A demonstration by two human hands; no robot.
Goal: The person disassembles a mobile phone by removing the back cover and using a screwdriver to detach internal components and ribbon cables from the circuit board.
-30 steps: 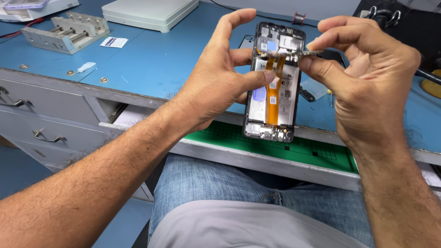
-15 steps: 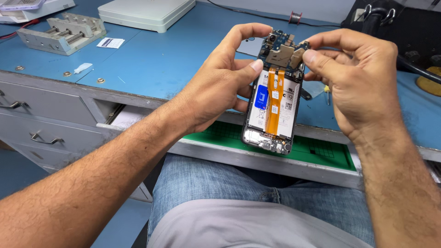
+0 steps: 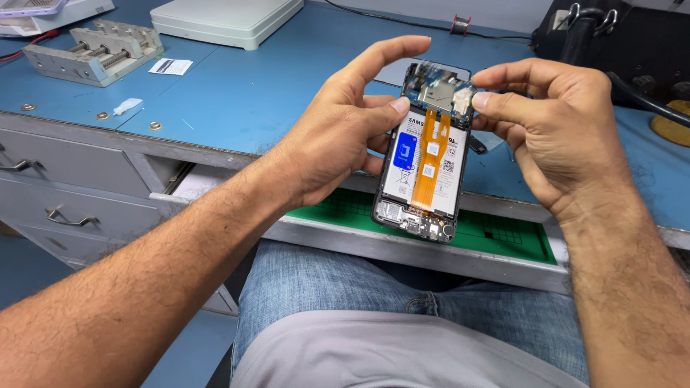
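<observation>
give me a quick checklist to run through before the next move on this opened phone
1. Phone supported: the left hand grips the opened phone along its left edge, thumb on the battery. ok.
2. Grip at the top: the right hand pinches at the circuit board at the phone's top right corner. ok.
3. Orange flex cable: lies flat down the middle, no visible kink. ok.
4. Whether the board is loose or seated: cannot tell.
5. Catch below: the phone is held in the air over the green mat in the open drawer. ok.
6. Screws left in the frame: too small to see. cannot tell.
</observation>
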